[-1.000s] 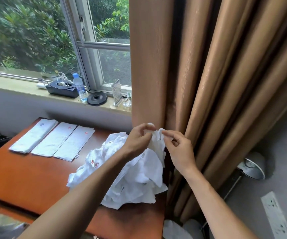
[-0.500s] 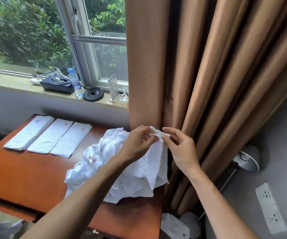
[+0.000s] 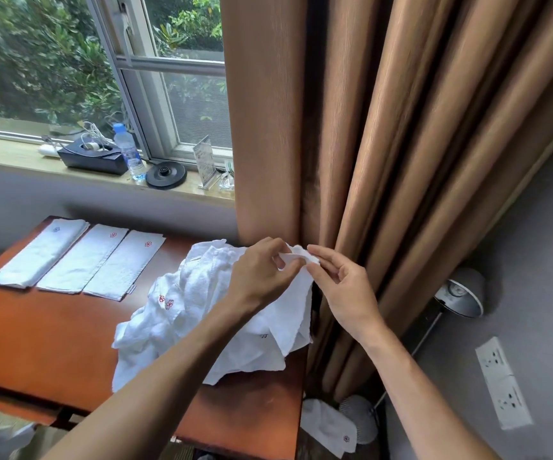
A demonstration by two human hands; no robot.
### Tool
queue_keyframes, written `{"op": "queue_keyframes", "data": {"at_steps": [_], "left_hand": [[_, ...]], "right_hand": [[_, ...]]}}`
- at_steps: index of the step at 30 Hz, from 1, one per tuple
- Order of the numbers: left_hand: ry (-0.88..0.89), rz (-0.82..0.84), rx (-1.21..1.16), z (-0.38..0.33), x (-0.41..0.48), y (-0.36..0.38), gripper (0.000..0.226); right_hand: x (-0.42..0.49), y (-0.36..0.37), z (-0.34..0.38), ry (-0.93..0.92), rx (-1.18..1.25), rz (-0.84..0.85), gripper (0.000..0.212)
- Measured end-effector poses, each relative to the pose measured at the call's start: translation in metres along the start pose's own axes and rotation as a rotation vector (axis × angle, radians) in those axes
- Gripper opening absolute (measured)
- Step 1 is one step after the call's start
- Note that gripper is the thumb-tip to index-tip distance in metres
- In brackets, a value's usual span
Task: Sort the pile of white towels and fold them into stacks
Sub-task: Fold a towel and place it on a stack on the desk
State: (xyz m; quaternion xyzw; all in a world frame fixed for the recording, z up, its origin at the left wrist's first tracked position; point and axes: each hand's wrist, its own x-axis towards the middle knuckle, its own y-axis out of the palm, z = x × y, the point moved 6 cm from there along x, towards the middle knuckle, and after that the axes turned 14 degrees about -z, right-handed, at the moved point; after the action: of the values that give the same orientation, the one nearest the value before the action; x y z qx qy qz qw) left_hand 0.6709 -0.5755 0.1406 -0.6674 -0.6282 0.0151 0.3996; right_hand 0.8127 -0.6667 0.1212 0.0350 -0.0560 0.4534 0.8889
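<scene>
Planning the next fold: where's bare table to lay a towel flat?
Biggest bare patch of table: near side of the three folded towels, left of the pile. A narrow strip lies between pile and near edge. Crowded at the right edge: pile beside curtain, left hand and right hand pinching a towel corner.

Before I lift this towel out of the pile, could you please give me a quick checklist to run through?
1. Left hand pinches the towel by its edge: ok.
2. Right hand pinches the same edge: ok.
3. That towel free of the pile: cannot tell.
4. Bare table for folding: ok.
5. Every towel on the table: not ok, a stray towel lies on the floor.
</scene>
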Motion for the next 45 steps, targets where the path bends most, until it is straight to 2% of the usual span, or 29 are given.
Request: {"op": "queue_keyframes", "data": {"at_steps": [3, 10, 15, 17, 18, 20, 22, 24, 27, 29, 33, 37, 41, 43, 45], "left_hand": [[0.061, 0.040, 0.088, 0.000, 0.001, 0.002, 0.033], [0.419, 0.128, 0.608, 0.003, 0.033, 0.000, 0.044], [0.433, 0.049, 0.698, -0.009, 0.043, 0.004, 0.038], [0.321, 0.021, 0.614, -0.008, 0.046, 0.003, 0.034], [0.216, 0.023, 0.500, -0.005, 0.046, 0.003, 0.031], [-0.058, 0.083, 0.120, 0.001, 0.043, 0.007, 0.035], [-0.254, 0.180, -0.228, -0.004, 0.032, 0.020, 0.056], [-0.334, 0.239, -0.326, -0.011, 0.017, 0.030, 0.055], [-0.422, 0.372, -0.484, -0.020, -0.006, 0.046, 0.035], [-0.433, 0.404, -0.546, -0.025, -0.014, 0.048, 0.032], [-0.406, 0.282, -0.537, -0.022, -0.015, 0.045, 0.023], [-0.321, 0.145, -0.470, -0.022, -0.008, 0.040, 0.007], [-0.177, 0.122, -0.351, -0.018, -0.003, 0.031, 0.020], [-0.143, 0.133, -0.315, -0.015, 0.000, 0.025, 0.016], [-0.099, 0.139, -0.285, -0.015, 0.006, 0.016, 0.016]], "right_hand": [[0.003, -0.009, 0.005, -0.029, -0.049, -0.015, 0.026], [0.012, -0.037, 0.022, -0.114, -0.202, -0.088, 0.014], [0.020, -0.045, 0.025, -0.126, -0.206, -0.134, 0.015], [0.022, -0.048, 0.025, -0.116, -0.177, -0.144, 0.016], [0.022, -0.049, 0.025, -0.112, -0.166, -0.145, 0.015], [0.023, -0.046, 0.026, -0.100, -0.134, -0.143, 0.014], [0.024, -0.041, 0.027, -0.077, -0.100, -0.145, 0.013], [0.025, -0.033, 0.026, -0.038, -0.065, -0.150, 0.013], [0.027, -0.025, 0.026, -0.005, -0.016, -0.169, 0.013], [0.029, -0.024, 0.026, 0.012, -0.009, -0.152, 0.014], [0.028, -0.018, 0.017, 0.051, -0.007, -0.062, 0.018], [0.027, -0.017, 0.011, 0.064, 0.054, -0.048, 0.024], [0.028, -0.024, 0.006, 0.111, 0.105, -0.061, 0.034], [0.032, -0.032, 0.006, 0.009, -0.073, -0.085, 0.037], [0.039, -0.036, 0.009, -0.156, -0.377, -0.070, 0.037]]}}
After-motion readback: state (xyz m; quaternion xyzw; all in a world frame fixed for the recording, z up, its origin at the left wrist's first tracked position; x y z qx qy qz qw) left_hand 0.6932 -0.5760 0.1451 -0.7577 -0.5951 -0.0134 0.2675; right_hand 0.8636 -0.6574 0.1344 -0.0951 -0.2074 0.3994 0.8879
